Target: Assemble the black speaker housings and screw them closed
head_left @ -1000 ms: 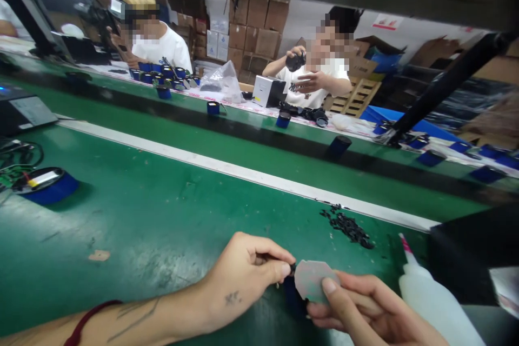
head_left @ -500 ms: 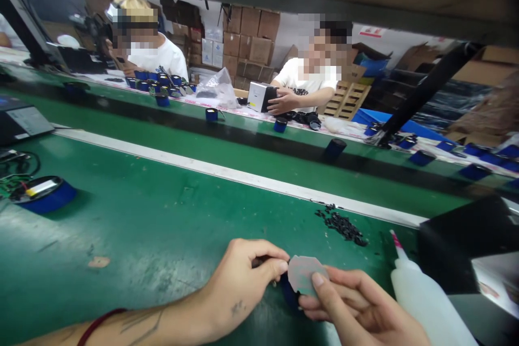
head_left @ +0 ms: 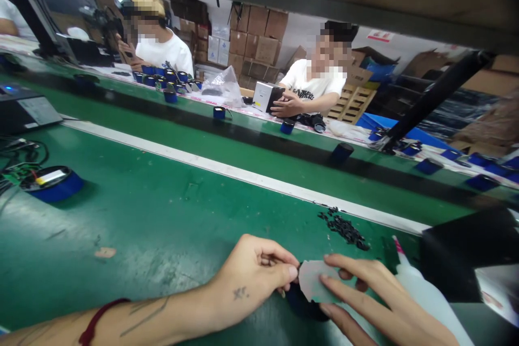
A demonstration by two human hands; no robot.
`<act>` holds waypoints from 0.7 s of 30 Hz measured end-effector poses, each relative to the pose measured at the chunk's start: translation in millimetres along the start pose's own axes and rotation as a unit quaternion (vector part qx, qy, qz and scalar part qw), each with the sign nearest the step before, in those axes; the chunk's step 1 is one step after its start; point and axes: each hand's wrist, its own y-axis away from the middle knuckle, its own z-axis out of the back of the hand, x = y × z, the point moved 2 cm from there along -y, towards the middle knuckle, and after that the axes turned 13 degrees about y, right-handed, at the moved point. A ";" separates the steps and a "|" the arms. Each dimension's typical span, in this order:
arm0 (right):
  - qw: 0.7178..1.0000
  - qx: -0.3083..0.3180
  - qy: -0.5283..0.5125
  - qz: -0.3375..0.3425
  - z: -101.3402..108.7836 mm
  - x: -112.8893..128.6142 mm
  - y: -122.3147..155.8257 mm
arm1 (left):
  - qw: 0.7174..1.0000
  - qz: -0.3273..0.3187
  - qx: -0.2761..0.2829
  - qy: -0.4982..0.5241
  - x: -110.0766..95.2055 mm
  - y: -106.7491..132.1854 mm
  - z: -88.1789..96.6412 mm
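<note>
A thin, pale, rounded plate [head_left: 316,281] with notched edges lies over a dark blue round housing [head_left: 302,305], which is mostly hidden beneath it and my hands. At the plate's left edge, my left hand [head_left: 259,275] is closed in a pinch; what its fingertips hold is hidden. My right hand [head_left: 373,297] has its fingers apart. Two fingertips touch the plate's face, and the thumb rests low by the housing's right side. Beyond my hands lies a pile of small black pieces [head_left: 346,230].
A white squeeze bottle [head_left: 430,297] with a pink-marked tip stands right, beside a black box [head_left: 466,254]. Left is a blue round unit [head_left: 57,186] with battery and wires. Across a white strip [head_left: 227,165], two co-workers sit; one person's hands [head_left: 286,104] hold a box.
My right hand has gone from pinching the plate to spread fingers resting on it. The plate now lies lower over the housing. My left hand keeps its pinch. The view has shifted slightly.
</note>
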 end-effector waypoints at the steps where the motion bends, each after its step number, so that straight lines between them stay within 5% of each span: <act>1: 1.000 0.002 -0.008 0.000 0.6 -1.0 -1.1 | 1.000 -0.005 0.003 -0.010 -0.5 -0.8 -1.7; 6: 0.996 0.000 -0.074 -0.055 3.3 -7.2 -5.0 | 0.995 -0.040 0.023 -0.088 -1.7 -7.4 -5.3; 9: 0.973 0.041 -0.157 -0.165 -0.1 -16.9 -1.4 | 0.985 -0.072 0.021 -0.153 -0.7 -12.0 1.8; 14: 0.867 0.156 -0.332 -0.339 -11.7 -27.0 9.9 | 0.982 -0.064 0.122 -0.132 1.3 -24.8 6.0; 21: 0.760 0.122 -0.425 -0.477 -7.8 -18.3 10.7 | 0.963 -0.085 0.185 -0.174 -9.7 -40.1 -9.2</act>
